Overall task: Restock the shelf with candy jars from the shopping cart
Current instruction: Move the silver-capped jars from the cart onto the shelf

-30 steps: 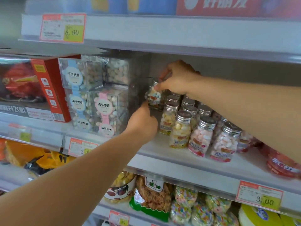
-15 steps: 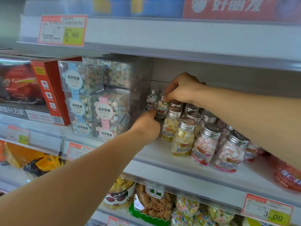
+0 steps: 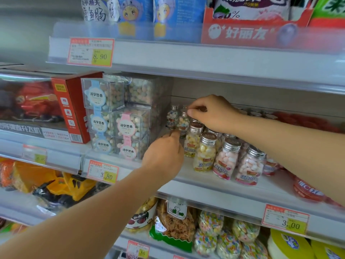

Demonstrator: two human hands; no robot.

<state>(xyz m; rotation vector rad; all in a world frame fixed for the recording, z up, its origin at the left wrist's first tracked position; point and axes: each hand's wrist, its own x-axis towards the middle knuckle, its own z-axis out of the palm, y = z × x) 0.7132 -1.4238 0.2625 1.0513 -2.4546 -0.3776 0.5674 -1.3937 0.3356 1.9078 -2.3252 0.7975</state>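
Shelf (image 3: 214, 186): candy jar (image 3: 183, 122) between right fingers (image 3: 195, 114)

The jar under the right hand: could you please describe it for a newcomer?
Middle shelf, right of the stacked clear boxes: a cluster of silver-capped jars. The jar is at its back left, cap pinched by the right hand; its sweets are blue and white, not yellow or pink.

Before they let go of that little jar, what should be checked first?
1. Right hand pinches the mixed-candy jar by its cap: ok.
2. Jar upright: ok.
3. Jar's base resting on the shelf: cannot tell, left hand covers it.
4. Left hand's hold on the jar: cannot tell.
5. Yellow-candy jars alongside standing upright: ok.
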